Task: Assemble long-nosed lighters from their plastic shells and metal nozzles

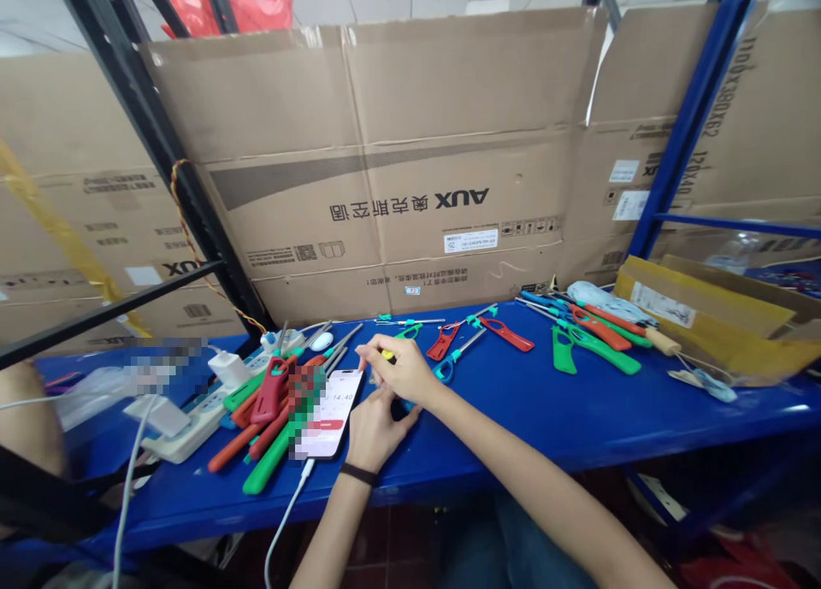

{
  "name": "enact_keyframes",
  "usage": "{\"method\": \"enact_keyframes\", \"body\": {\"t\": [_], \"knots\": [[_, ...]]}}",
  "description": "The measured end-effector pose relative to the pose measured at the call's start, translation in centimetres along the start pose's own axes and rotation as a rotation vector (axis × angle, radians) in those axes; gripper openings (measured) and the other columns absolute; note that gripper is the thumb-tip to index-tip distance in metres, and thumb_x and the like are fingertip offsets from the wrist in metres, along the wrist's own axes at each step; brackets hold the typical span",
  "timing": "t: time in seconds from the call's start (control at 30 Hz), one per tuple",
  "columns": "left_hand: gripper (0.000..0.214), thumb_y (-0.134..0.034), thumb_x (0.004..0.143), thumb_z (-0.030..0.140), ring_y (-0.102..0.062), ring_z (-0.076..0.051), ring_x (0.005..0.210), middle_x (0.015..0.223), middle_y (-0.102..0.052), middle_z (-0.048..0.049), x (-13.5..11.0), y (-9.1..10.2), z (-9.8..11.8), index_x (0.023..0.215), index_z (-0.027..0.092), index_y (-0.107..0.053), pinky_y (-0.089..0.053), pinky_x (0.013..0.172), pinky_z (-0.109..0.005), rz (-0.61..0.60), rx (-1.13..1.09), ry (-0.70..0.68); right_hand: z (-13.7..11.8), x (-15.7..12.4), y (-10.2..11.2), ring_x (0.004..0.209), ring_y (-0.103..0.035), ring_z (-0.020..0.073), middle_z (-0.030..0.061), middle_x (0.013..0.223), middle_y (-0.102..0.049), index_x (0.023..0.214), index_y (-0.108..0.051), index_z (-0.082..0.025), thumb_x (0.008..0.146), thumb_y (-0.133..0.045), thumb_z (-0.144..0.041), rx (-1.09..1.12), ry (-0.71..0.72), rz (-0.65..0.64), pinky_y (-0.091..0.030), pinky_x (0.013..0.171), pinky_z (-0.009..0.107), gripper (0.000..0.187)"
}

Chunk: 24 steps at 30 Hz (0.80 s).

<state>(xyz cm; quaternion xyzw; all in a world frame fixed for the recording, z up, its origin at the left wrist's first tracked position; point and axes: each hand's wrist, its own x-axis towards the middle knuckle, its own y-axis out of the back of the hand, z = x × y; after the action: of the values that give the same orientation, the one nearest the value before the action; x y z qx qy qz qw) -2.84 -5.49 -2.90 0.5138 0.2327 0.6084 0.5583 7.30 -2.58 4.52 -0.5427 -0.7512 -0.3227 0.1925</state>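
A blue steel shelf [532, 427] runs beneath a flattened AUX carton [398, 170], and long utility lighters lie across it: a red-and-green heap [269, 409] left of a lit smartphone [327, 414], more lighters [596, 341] well off to the right. The right hand [401, 371] pinches a small yellow-and-black piece [387, 356] between thumb and fingers, just above the phone's edge. The left hand [375, 431] sits curled below it, touching the phone's side — whether it grips anything, I cannot tell.
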Motion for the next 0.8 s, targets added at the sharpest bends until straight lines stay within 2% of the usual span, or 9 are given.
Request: {"method": "enact_keyframes", "body": {"t": [0.07,0.17,0.23,0.3,0.4,0.57,0.63,0.73,0.8], "knots": [[0.021,-0.064,0.077,0.032,-0.069,-0.023,0.081,0.086,-0.072,-0.0049,0.0,0.2,0.2,0.093,0.018,-0.065,-0.046,0.061,-0.025,-0.002,-0.001,0.000,-0.1,-0.3,-0.1,0.051,-0.044,0.0097,-0.0044,0.057,-0.046,0.072,-0.054,-0.018,0.093,-0.039,-0.049,0.141,-0.058,-0.034,-0.042,0.058,0.023,0.040],[0.019,-0.064,0.076,0.030,-0.068,-0.023,0.084,0.090,-0.072,-0.0046,0.0,0.3,0.3,0.091,0.019,-0.065,-0.047,0.063,-0.025,0.007,-0.006,-0.013,-0.2,-1.1,0.6,0.058,-0.048,0.0110,-0.0022,0.065,-0.047,0.090,-0.057,-0.017,0.098,-0.022,-0.042,0.265,-0.062,-0.115,-0.045,0.062,0.025,0.044],[0.016,-0.064,0.076,0.029,-0.068,-0.022,0.085,0.092,-0.072,-0.0037,-0.1,0.3,0.3,0.089,0.019,-0.064,-0.047,0.063,-0.025,0.017,-0.012,-0.025,-0.3,-1.7,1.7,0.072,-0.053,0.0126,0.0014,0.078,-0.052,0.103,-0.058,-0.016,0.098,-0.028,-0.039,0.249,-0.039,-0.085,-0.047,0.071,0.026,0.037],[0.015,-0.063,0.077,0.030,-0.069,-0.021,0.084,0.091,-0.072,-0.0025,-0.1,0.2,0.3,0.088,0.020,-0.063,-0.048,0.063,-0.025,0.029,-0.019,-0.031,-0.6,-2.0,3.0,0.087,-0.057,0.0150,0.0052,0.092,-0.058,0.109,-0.060,-0.018,0.096,-0.038,-0.036,0.149,-0.038,-0.140,-0.047,0.078,0.028,0.031],[0.016,-0.063,0.078,0.034,-0.069,-0.020,0.082,0.089,-0.071,-0.0012,-0.2,0.0,0.2,0.085,0.020,-0.062,-0.048,0.062,-0.025,0.040,-0.029,-0.033,-1.1,-2.0,5.0,0.090,-0.062,0.0172,0.0055,0.099,-0.064,0.102,-0.067,-0.020,0.084,-0.060,-0.035,0.087,-0.082,-0.158,-0.049,0.080,0.029,0.024],[0.015,-0.063,0.078,0.034,-0.068,-0.020,0.082,0.090,-0.070,-0.0015,-0.3,-0.2,0.0,0.085,0.021,-0.061,-0.050,0.065,-0.027,0.044,-0.038,-0.028,-1.3,-0.8,6.3,0.064,-0.063,0.0148,0.0001,0.070,-0.067,0.076,-0.066,-0.016,0.063,-0.078,-0.037,0.075,-0.196,-0.133,-0.050,0.061,0.025,0.028],[0.014,-0.062,0.078,0.034,-0.069,-0.021,0.081,0.089,-0.071,-0.0021,-0.3,-0.3,-0.1,0.085,0.021,-0.061,-0.050,0.065,-0.027,0.047,-0.037,-0.023,-1.3,-0.3,6.3,0.056,-0.057,0.0114,-0.0018,0.064,-0.064,0.066,-0.059,-0.016,0.063,-0.078,-0.038,-0.080,-0.179,-0.109,-0.043,0.052,0.021,0.029],[0.012,-0.061,0.079,0.032,-0.069,-0.020,0.080,0.087,-0.070,-0.0019,-0.4,-0.4,-0.1,0.083,0.021,-0.061,-0.051,0.063,-0.026,0.051,-0.033,-0.027,-1.8,0.5,6.1,0.048,-0.047,0.0088,-0.0041,0.053,-0.058,0.058,-0.053,-0.017,0.067,-0.071,-0.032,-0.504,-0.159,-0.041,-0.028,0.045,0.021,0.025],[0.011,-0.060,0.080,0.032,-0.069,-0.020,0.077,0.085,-0.070,-0.0016,-0.4,-0.7,-0.2,0.083,0.022,-0.061,-0.051,0.062,-0.026,0.059,-0.034,-0.027,-2.3,1.2,5.7,0.047,-0.047,0.0102,-0.0028,0.050,-0.058,0.057,-0.056,-0.017,0.069,-0.062,-0.024,-0.752,-0.128,-0.101,-0.023,0.046,0.023,0.014]]}}
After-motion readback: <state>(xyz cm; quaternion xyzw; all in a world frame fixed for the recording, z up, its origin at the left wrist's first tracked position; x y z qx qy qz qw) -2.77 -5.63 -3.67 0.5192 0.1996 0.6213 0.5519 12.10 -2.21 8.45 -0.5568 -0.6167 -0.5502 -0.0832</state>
